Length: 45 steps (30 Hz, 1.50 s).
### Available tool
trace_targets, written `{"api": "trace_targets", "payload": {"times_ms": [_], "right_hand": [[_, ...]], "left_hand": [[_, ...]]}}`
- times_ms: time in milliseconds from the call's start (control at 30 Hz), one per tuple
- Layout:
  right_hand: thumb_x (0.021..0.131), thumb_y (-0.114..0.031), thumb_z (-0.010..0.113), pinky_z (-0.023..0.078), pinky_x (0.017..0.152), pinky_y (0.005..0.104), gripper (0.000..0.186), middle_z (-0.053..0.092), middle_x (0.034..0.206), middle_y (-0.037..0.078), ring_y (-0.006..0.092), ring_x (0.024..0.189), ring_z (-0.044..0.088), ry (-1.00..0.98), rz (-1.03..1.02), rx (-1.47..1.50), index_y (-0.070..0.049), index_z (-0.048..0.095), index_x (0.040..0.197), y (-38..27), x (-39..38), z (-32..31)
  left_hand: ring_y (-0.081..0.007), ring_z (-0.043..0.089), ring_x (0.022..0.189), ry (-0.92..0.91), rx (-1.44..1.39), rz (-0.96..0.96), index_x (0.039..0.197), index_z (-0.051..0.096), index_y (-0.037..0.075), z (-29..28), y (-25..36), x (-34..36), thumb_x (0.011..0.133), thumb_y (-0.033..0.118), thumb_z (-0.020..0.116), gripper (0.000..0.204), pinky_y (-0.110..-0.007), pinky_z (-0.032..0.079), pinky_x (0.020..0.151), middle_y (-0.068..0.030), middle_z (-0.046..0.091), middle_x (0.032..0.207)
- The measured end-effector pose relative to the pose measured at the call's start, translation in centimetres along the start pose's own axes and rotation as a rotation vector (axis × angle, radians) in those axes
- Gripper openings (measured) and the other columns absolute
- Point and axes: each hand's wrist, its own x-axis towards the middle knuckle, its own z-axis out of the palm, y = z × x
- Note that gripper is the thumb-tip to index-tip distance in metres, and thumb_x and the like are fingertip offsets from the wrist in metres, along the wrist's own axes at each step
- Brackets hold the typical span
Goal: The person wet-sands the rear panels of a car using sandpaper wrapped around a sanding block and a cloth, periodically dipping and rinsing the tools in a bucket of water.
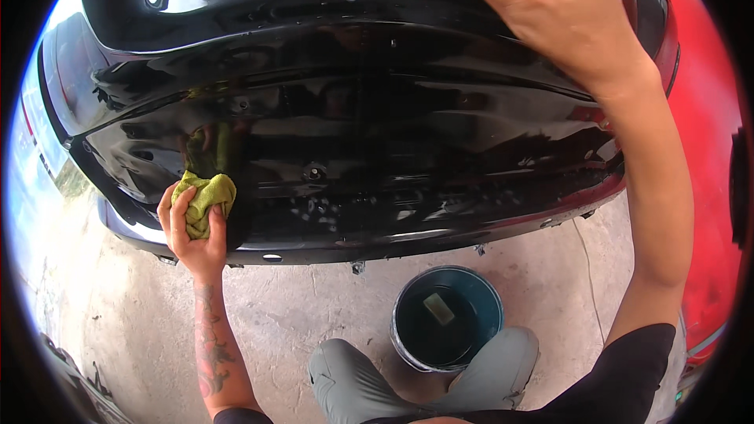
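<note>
My left hand [188, 229] is closed around a crumpled yellow-green cloth [206, 196]. It holds the cloth up against the lower left of a glossy black car panel [440, 133], where the cloth's reflection shows. Small pale wet marks dot the panel's lower part. My right hand [542, 8] reaches up and across the far right of the black bodywork. Its fingers run out past the top edge of the view, so whether it grips anything is hidden.
On the concrete floor [283, 298] between my knees stands a dark teal bucket [399, 338] of water, with a pale rectangular block [438, 308] in it. A red car body [711, 149] borders the right side. A thin line [587, 259] runs along the floor.
</note>
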Motion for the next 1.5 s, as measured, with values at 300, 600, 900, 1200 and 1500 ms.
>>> {"api": "trace_targets", "payload": {"times_ms": [300, 600, 900, 1200, 1500], "right_hand": [[0.084, -0.011, 0.061, 0.056, 0.061, 0.0308, 0.035, 0.048, 0.133, 0.018, 0.0212, 0.082, 0.062, -0.236, -0.198, 0.042, -0.017, 0.074, 0.116, -1.3, 1.2, -1.6], [0.087, -0.012, 0.061, 0.057, 0.060, 0.0327, 0.034, 0.048, 0.133, 0.019, 0.0234, 0.083, 0.063, -0.278, -0.125, 0.259, -0.016, 0.072, 0.119, 0.0, 0.1, -1.1], [0.083, -0.007, 0.072, 0.058, 0.074, 0.0385, 0.052, 0.064, 0.112, 0.011, 0.0293, 0.094, 0.068, -0.232, -0.124, 0.369, -0.011, 0.056, 0.132, 1.9, 1.0, -0.8], [0.090, -0.006, 0.060, 0.041, 0.110, 0.0458, 0.038, 0.063, 0.133, 0.005, 0.0230, 0.131, 0.054, -0.316, -0.249, 0.455, -0.011, 0.062, 0.128, 2.2, 3.1, 0.3], [0.095, -0.017, 0.060, 0.033, 0.117, 0.0582, 0.034, 0.062, 0.135, -0.001, 0.0242, 0.133, 0.053, -0.314, -0.326, 0.506, -0.020, 0.064, 0.129, 2.1, 3.2, 1.9]], "left_hand": [[-0.0337, 0.057, 0.119, 0.002, 0.003, 0.003, 0.117, 0.066, 0.004, 0.0, 0.0, -0.1, 0.079, 0.003, 0.072, 0.038, -0.043, 0.044, 0.104, -0.0187, 0.058, 0.128], [-0.0330, 0.056, 0.122, -0.010, 0.001, -0.002, 0.118, 0.065, 0.003, -0.1, -0.2, -0.2, 0.083, 0.005, 0.072, 0.036, -0.043, 0.042, 0.106, -0.0188, 0.058, 0.131], [-0.0349, 0.058, 0.120, 0.021, 0.005, 0.004, 0.116, 0.066, 0.003, -0.1, -0.5, -0.2, 0.078, 0.003, 0.073, 0.039, -0.043, 0.045, 0.104, -0.0199, 0.058, 0.128], [-0.0330, 0.059, 0.121, 0.022, 0.001, -0.040, 0.117, 0.066, 0.005, -0.2, -0.6, -0.6, 0.079, 0.003, 0.072, 0.039, -0.043, 0.047, 0.104, -0.0174, 0.057, 0.131], [-0.0328, 0.059, 0.122, 0.014, 0.001, -0.036, 0.119, 0.066, 0.005, -0.1, -0.7, -0.6, 0.079, 0.001, 0.072, 0.041, -0.042, 0.046, 0.104, -0.0172, 0.057, 0.131]]}}
